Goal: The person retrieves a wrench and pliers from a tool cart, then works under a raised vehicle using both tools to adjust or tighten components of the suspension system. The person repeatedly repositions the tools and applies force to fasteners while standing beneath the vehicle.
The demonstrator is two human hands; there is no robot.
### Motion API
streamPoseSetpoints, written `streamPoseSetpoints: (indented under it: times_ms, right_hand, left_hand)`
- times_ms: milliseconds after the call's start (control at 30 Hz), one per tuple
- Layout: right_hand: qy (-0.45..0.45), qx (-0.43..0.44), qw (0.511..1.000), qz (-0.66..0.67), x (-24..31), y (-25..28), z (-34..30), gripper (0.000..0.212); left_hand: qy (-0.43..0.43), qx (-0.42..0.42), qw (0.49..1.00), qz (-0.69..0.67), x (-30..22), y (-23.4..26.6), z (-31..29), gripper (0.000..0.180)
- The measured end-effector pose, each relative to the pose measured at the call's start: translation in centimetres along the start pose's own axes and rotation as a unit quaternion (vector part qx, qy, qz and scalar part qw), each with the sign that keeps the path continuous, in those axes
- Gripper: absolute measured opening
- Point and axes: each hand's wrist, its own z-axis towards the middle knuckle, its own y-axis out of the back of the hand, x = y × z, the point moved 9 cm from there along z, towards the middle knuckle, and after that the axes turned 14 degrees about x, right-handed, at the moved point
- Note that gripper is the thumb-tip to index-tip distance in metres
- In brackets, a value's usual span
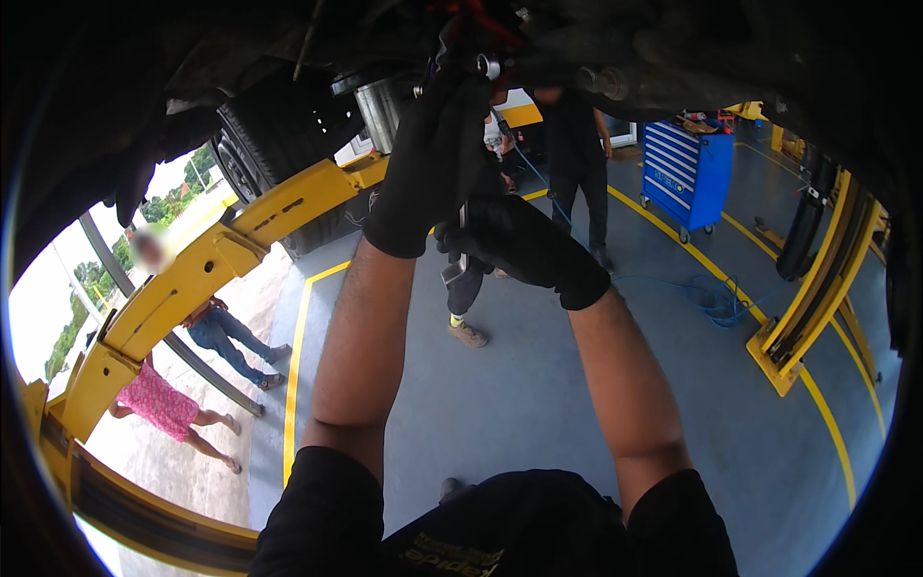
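Both my hands wear black gloves and are raised under a vehicle's dark underside. My left hand reaches up to the parts there, its fingers closed near a shiny round metal piece. What those fingers hold is hidden in the dark. Just below and to the right, my right hand is closed around a silver wrench. The wrench's jaw end sticks out below the fingers, close to my left wrist.
A yellow lift arm crosses the left side beside a tire. A yellow lift post stands right. Behind are a blue tool cabinet, a coiled blue hose and a person in dark clothes. Bystanders stand left.
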Motion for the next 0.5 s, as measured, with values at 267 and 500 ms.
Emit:
streamPoseSetpoints:
  times_ms: [267,500]
  right_hand:
    - [-0.061,-0.045,0.989,-0.129,1.8,-1.0,-3.6,0.021]
    - [0.072,-0.038,0.955,-0.287,11.2,-1.1,-6.1,0.031]
  left_hand:
    - [0.148,0.024,0.986,-0.075,-0.5,0.1,1.1,0.053]
    - [0.293,0.055,0.873,-0.386,1.7,0.3,0.1,0.024]
